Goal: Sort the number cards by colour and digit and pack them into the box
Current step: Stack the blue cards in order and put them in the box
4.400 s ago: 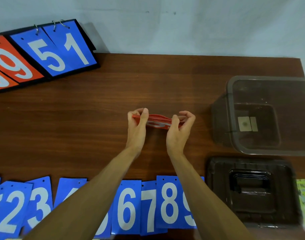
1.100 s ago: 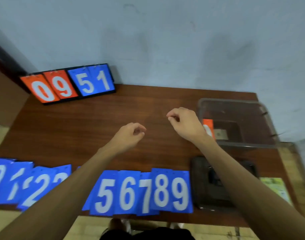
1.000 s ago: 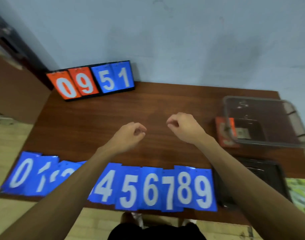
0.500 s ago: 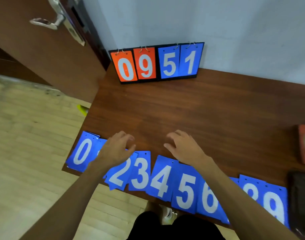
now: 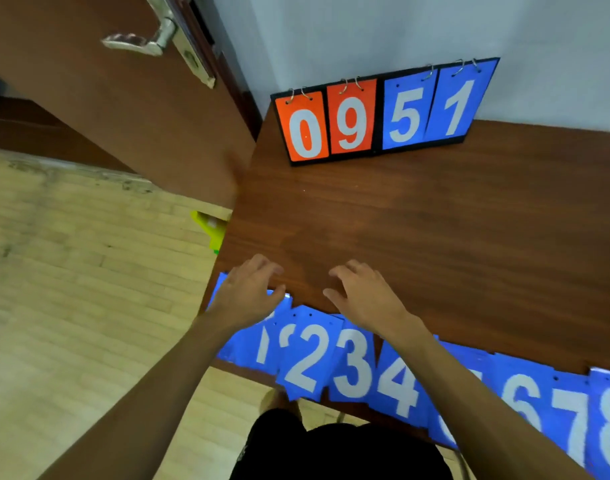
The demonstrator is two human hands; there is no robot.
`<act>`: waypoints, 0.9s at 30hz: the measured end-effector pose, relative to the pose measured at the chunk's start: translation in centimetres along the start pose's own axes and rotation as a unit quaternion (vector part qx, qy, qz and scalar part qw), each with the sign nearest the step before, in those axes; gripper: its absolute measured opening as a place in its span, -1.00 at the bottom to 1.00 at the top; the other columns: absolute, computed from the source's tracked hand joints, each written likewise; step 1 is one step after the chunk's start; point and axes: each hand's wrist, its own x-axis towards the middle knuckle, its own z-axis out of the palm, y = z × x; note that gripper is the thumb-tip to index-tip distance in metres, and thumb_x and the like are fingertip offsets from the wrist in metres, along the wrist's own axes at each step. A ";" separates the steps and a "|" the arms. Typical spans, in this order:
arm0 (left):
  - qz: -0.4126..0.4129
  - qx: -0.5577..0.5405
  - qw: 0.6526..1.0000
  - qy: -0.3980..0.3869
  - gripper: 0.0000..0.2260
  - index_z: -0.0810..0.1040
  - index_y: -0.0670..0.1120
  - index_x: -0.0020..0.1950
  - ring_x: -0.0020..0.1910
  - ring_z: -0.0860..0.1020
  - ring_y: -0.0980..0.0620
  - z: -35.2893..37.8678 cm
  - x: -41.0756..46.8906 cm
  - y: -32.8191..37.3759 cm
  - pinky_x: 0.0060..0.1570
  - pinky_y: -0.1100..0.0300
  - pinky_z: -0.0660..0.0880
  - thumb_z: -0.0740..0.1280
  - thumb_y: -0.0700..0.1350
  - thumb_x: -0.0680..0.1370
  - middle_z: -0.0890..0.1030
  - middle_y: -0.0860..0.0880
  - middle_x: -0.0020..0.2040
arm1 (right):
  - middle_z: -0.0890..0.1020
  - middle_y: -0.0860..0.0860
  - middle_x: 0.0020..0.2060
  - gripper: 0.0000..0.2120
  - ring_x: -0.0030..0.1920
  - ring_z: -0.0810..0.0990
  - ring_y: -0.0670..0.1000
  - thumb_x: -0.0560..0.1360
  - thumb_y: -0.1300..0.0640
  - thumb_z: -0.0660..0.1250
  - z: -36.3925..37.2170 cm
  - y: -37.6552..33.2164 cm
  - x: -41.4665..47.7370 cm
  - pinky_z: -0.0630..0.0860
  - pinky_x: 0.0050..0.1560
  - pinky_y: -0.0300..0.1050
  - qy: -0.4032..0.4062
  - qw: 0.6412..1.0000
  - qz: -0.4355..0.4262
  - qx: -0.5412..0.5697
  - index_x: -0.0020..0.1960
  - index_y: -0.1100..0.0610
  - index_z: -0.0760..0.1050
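Note:
A row of blue number cards lies along the near edge of the brown table (image 5: 418, 230), overlapping and running off to the right. The 2 card (image 5: 308, 358), 3 card (image 5: 354, 363) and 4 card (image 5: 399, 389) show clearly. My left hand (image 5: 246, 296) hovers with loose, spread fingers over the leftmost blue cards and hides their digits. My right hand (image 5: 364, 296) is spread over the table just above the 3 card, holding nothing. The box is out of view.
A flip scoreboard (image 5: 383, 112) stands at the back by the wall, showing orange 0 and 9, blue 5 and 1. A wooden door with a metal handle (image 5: 141, 43) stands to the left, beyond the table's left edge. A yellow-green object (image 5: 212, 230) lies on the floor.
The orange cards have left my hands and appeared beside the box. My view has swung left, away from the box. Both hands have come down to the left end of the blue row.

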 end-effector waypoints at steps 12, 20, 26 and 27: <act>0.039 -0.052 0.994 -0.086 -0.52 0.33 -0.06 0.42 0.31 0.35 -0.07 0.7 -2.3 -15.0 0.27 0.00 0.35 0.32 -0.04 0.52 0.33 -0.06 0.36 | 0.43 0.08 0.24 -0.51 0.26 0.39 0.13 0.53 -0.08 0.26 7.2 -11.4 3.6 0.27 0.26 0.04 0.000 0.988 0.108 -0.114 0.37 0.11 0.32; 0.097 0.073 0.991 -0.060 -0.33 0.19 0.00 0.48 0.38 0.21 -0.05 3.2 0.3 -14.1 0.34 0.05 0.17 0.40 0.09 0.45 0.23 -0.03 0.40 | 0.43 0.08 0.17 -0.43 0.19 0.38 0.12 0.37 0.03 0.45 10.9 -12.6 5.8 0.24 0.25 0.05 0.037 0.974 0.135 -0.180 0.28 0.10 0.30; 0.086 0.079 0.989 -0.089 -0.52 0.37 -0.06 0.21 0.19 0.29 -0.04 2.6 1.9 -13.5 0.19 0.10 0.24 0.45 0.06 0.40 0.30 -0.06 0.19 | 0.42 0.09 0.14 -0.61 0.20 0.37 0.14 0.40 0.00 0.44 10.2 -11.7 7.1 0.19 0.28 0.08 0.000 0.975 0.160 -0.151 0.16 0.10 0.47; 0.086 0.070 0.990 -0.093 -0.57 0.37 -0.08 0.19 0.18 0.30 -0.04 2.5 1.9 -13.6 0.16 0.11 0.26 0.44 0.02 0.42 0.30 -0.06 0.18 | 0.42 0.09 0.13 -0.67 0.19 0.37 0.14 0.41 0.03 0.42 10.0 -11.5 7.2 0.19 0.28 0.08 -0.006 0.976 0.166 -0.139 0.12 0.11 0.50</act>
